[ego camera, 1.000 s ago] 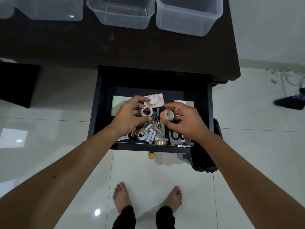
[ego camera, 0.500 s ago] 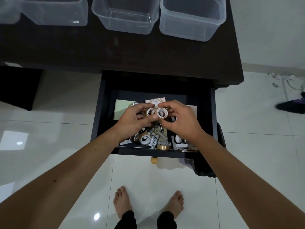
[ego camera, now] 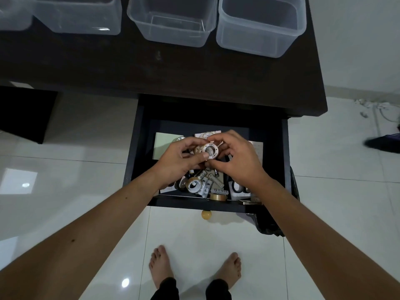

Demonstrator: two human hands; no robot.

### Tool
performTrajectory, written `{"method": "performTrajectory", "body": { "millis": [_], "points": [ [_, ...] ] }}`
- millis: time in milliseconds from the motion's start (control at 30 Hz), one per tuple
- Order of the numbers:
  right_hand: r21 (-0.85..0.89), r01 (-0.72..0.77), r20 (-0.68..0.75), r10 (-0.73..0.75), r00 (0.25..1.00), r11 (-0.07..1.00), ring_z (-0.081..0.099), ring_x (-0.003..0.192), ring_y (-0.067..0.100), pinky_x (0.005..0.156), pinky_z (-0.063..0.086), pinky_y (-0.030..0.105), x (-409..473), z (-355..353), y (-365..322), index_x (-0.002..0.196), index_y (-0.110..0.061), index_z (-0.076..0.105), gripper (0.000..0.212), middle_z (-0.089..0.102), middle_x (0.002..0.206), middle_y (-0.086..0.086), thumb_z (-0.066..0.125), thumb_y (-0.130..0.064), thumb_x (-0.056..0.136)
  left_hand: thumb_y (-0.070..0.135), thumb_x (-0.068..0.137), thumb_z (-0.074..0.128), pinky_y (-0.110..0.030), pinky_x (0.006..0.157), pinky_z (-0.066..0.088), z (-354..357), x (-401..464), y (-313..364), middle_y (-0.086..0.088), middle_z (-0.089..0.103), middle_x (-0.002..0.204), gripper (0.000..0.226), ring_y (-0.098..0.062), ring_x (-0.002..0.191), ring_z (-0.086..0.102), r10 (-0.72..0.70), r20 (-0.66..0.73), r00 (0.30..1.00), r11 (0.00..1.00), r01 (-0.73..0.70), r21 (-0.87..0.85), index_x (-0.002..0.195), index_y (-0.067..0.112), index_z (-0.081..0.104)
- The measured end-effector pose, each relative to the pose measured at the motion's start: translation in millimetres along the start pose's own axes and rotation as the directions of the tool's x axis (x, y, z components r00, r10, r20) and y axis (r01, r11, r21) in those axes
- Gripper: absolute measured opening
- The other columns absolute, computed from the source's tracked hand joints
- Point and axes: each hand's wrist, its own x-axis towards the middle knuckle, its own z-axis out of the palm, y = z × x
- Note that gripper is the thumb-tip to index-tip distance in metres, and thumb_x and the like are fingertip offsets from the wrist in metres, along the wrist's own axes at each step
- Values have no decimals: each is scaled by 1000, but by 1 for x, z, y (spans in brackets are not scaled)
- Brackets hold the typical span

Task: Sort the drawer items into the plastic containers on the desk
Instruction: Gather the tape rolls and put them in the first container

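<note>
Both hands, left hand and right hand, pinch small tape rolls together above the open drawer, likely bunching them for one carry to the far containers.

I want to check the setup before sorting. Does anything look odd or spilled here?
Nothing is spilled or damaged. The drawer holds a loose jumble of batteries and tape rolls. That clutter is what the task is meant to sort.
</note>
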Motion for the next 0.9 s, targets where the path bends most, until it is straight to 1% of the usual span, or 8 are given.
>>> {"method": "performTrajectory", "body": {
  "millis": [133, 233, 367, 433, 533, 633, 733, 900],
  "points": [
    [19, -20, 2, 20, 1000, 1000, 72, 91, 15, 82, 63, 30, 0, -3, 1, 126, -22, 69, 63, 65, 115, -1, 96, -10, 70, 2, 96, 72, -30, 83, 65, -3, -1, 3, -5, 70, 123, 31, -18, 110, 76, 2, 3, 1000, 999, -2, -48, 126, 12, 71],
    [42, -60, -8, 61, 998, 997, 72, 90, 15, 84, 63, 32, 2, -8, 5, 125, -24, 68, 62, 68, 110, 0, 95, -10, 72, 2, 97, 72, -32, 86, 65, -8, -2, 4, -8, 70, 125, 33, -24, 115, 75, 5, -13, 1000, 999, -6, -52, 129, 9, 69],
    [-47, -43, -17, 42, 999, 998, 70, 94, 13, 86, 62, 36, 11, -12, 17, 126, -20, 70, 55, 67, 111, -5, 91, -11, 77, 5, 96, 73, -34, 89, 65, -19, -4, 4, -4, 71, 123, 32, -23, 112, 76, 2, -37, 999, 1000, -3, -28, 127, 13, 71],
    [-119, -29, -22, 26, 999, 993, 68, 96, 12, 86, 60, 32, 21, -10, 24, 127, -20, 71, 55, 63, 112, -5, 91, -11, 77, 8, 95, 75, -36, 90, 65, -24, -5, 3, -4, 70, 123, 32, -22, 111, 76, 0, -53, 999, 1000, 0, 6, 126, 16, 72],
    [-190, -14, -11, 12, 1000, 982, 61, 91, 8, 82, 52, 19, 34, -1, 33, 131, -20, 69, 60, 56, 113, -7, 93, -17, 76, 10, 95, 75, -37, 91, 65, -29, -5, 2, -7, 69, 126, 33, -26, 111, 76, 0, -58, 998, 1000, 1, 24, 126, 21, 72],
    [-232, 0, 17, 4, 1000, 973, 54, 86, 2, 79, 47, 18, 40, 6, 37, 133, -20, 68, 58, 52, 111, -9, 91, -22, 79, 7, 96, 74, -36, 89, 65, -33, -7, 2, -10, 68, 129, 40, -27, 111, 76, 18, -45, 999, 1000, -17, 16, 131, 28, 70],
    [-233, -7, -9, 5, 1000, 972, 54, 85, 1, 78, 45, 19, 40, 8, 36, 128, -21, 71, 50, 53, 108, -10, 90, -22, 82, 4, 98, 71, -37, 89, 65, -33, -9, 3, -9, 70, 128, 43, -29, 111, 76, 27, -41, 999, 1000, -27, -4, 136, 24, 69],
    [-149, 5, -43, -11, 999, 989, 65, 91, 8, 81, 58, 24, 25, -5, 16, 127, -23, 70, 49, 61, 113, -6, 89, -19, 82, 4, 100, 67, -41, 89, 66, -32, -9, 6, -12, 72, 124, 37, -33, 109, 76, 4, -49, 999, 999, -6, -43, 133, 19, 71]
  ]
}}
